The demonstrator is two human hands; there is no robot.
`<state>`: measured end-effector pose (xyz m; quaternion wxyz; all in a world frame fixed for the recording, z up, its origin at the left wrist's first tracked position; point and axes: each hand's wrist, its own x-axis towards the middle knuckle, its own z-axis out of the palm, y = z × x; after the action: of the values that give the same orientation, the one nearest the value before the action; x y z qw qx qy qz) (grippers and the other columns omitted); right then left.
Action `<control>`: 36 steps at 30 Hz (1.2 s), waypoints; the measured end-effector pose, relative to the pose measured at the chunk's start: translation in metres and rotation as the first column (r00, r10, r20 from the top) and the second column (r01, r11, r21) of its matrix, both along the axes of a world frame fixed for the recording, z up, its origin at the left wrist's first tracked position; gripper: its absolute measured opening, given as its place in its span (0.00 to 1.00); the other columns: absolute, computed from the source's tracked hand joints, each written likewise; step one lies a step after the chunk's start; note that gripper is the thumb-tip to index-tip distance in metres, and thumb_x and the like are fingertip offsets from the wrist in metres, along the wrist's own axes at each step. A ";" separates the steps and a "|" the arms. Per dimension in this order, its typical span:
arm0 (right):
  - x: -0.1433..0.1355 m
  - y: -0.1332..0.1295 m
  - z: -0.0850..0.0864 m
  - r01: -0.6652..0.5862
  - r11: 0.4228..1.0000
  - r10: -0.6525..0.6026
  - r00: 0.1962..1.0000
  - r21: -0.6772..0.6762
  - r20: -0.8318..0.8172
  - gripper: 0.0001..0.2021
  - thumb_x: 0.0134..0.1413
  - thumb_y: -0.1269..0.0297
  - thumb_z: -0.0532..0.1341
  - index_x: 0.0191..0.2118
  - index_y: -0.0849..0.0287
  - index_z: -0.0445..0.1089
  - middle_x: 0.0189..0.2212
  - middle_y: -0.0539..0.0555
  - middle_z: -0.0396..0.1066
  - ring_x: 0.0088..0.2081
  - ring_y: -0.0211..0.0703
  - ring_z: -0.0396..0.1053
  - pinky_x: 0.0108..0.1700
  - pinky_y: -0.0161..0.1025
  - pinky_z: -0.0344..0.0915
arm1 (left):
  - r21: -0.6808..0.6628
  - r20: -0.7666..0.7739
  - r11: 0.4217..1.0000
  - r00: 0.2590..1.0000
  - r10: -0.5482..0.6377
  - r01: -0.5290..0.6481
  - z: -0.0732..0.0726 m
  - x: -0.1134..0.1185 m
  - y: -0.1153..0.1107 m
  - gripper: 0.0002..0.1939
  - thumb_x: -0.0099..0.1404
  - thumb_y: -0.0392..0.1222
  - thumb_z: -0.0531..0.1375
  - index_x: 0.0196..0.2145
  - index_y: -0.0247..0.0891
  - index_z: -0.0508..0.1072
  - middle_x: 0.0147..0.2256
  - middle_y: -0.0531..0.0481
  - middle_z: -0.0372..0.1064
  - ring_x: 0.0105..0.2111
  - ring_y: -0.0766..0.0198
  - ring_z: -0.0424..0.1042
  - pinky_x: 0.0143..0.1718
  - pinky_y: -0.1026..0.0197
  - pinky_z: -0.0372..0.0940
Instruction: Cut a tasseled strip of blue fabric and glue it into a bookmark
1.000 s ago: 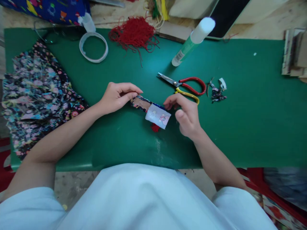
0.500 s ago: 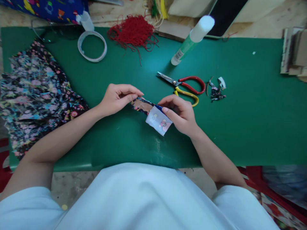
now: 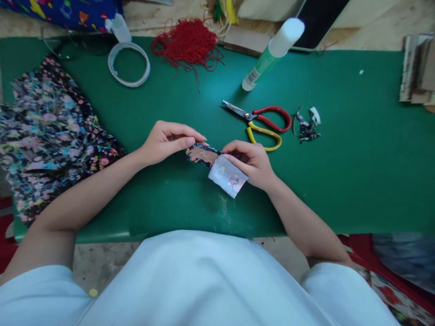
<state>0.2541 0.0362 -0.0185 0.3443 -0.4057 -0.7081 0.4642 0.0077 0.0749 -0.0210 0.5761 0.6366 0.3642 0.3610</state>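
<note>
- Strip [image 3: 204,156], floral-edged with a bare brown middle, is between the hands over the table [image 3: 356,181], a little nearer its front edge than its back; whether it touches the surface I cannot tell.
- Left hand [image 3: 166,142] pinches the strip's left end between thumb and forefinger. That end should stay still and flat, as a firm anchor.
- Right hand [image 3: 253,164] pinches the upper edge of the patch [image 3: 228,176], thumb on the near face, fingers behind; whether the strip is caught too is hidden.
- Patch hangs from the strip's right half toward the front edge. It looks thin and likely to pucker, so a light, even pull beats a tug.
- Best, I judge, to line its upper edge up with the strip's long side first, then press from one end to the other.
- Thumbs are best off the brown middle, in case it is sticky.
- Scissors [image 3: 256,124] lie just beyond the right hand, toward the back edge; mind the handles when turning the wrist.
</note>
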 end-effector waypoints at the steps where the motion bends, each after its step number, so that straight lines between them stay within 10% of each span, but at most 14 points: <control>1: 0.000 0.000 0.000 0.003 0.997 -0.005 1.000 0.073 0.018 0.09 0.63 0.61 0.61 0.33 0.59 0.72 0.29 0.52 0.76 0.26 0.35 0.69 0.28 0.31 0.63 | -0.006 0.011 1.000 1.000 -0.021 0.021 0.000 0.000 0.000 0.17 0.61 0.56 0.67 0.36 0.40 0.84 0.35 0.47 0.82 0.33 0.60 0.81 0.34 0.65 0.74; 6: 0.001 -0.003 0.000 -0.026 0.956 0.009 0.998 0.294 0.060 0.06 0.63 0.66 0.60 0.34 0.58 0.71 0.29 0.54 0.77 0.29 0.37 0.73 0.30 0.32 0.65 | -0.068 0.087 0.975 0.975 -0.205 0.211 -0.001 -0.002 0.000 0.29 0.67 0.64 0.56 0.45 0.38 0.82 0.41 0.42 0.81 0.40 0.55 0.81 0.40 0.61 0.74; 13: 0.000 -0.004 -0.001 -0.046 0.960 0.026 0.997 0.278 0.078 0.09 0.64 0.63 0.59 0.34 0.59 0.72 0.28 0.53 0.78 0.26 0.35 0.72 0.28 0.32 0.64 | 0.069 0.024 0.906 0.907 -0.420 0.417 -0.002 -0.004 0.003 0.26 0.68 0.59 0.58 0.51 0.36 0.79 0.34 0.44 0.81 0.28 0.63 0.78 0.30 0.67 0.69; 25: -0.005 -0.005 0.000 0.039 0.993 -0.047 0.996 -0.112 -0.071 0.13 0.57 0.56 0.64 0.27 0.60 0.73 0.23 0.50 0.73 0.23 0.34 0.65 0.25 0.32 0.60 | 0.328 -0.081 0.871 0.930 -0.359 0.365 -0.004 -0.003 0.002 0.20 0.69 0.53 0.58 0.49 0.38 0.79 0.38 0.43 0.81 0.34 0.62 0.81 0.37 0.68 0.70; 36: -0.008 -0.001 0.000 0.074 0.900 -0.189 0.954 -0.430 -0.232 0.05 0.43 0.64 0.69 0.24 0.58 0.74 0.23 0.47 0.73 0.25 0.35 0.67 0.27 0.31 0.64 | 0.567 -0.155 0.812 0.986 -0.060 0.139 -0.010 -0.005 -0.003 0.30 0.68 0.68 0.47 0.58 0.51 0.71 0.59 0.47 0.68 0.57 0.47 0.70 0.56 0.44 0.67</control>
<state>0.2466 0.0355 -0.0186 0.3731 -0.4505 -0.5101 0.6306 0.0030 0.0721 -0.0308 0.3499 0.8211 0.2406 0.3815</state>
